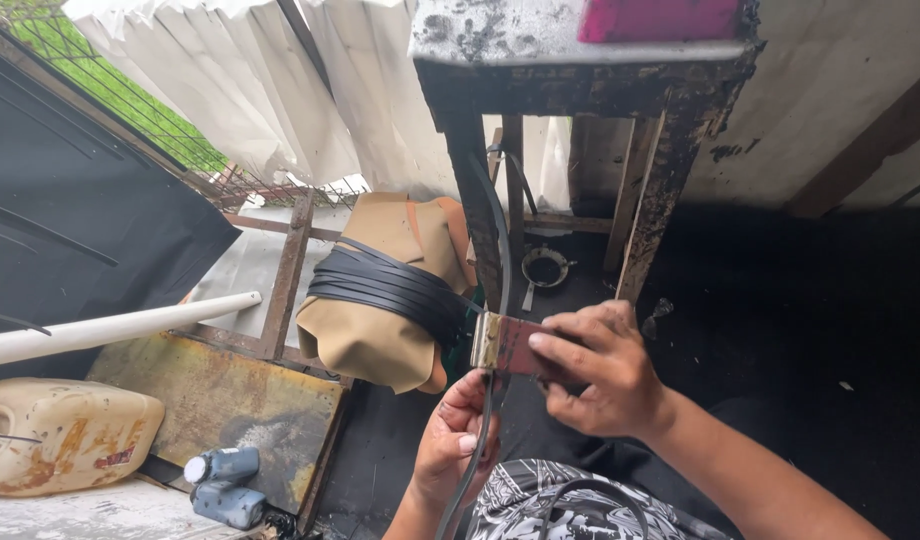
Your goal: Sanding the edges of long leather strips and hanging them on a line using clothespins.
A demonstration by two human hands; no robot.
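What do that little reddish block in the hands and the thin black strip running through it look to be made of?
The reddish block, pinched by the right hand, looks like painted metal: its bare end shines dull silver with worn patches. The black strip, held by the left hand, looks like rubber or soft plastic: matt, thin and bending freely.

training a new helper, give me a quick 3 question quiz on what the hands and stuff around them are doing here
1. True or false: the right hand grips a small red metal block.
2. What runs through the left hand? A) black strip B) white pipe C) blue power tool
3. What is wrapped around the tan roll?

Key: 1 true. 2 A. 3 black bands.
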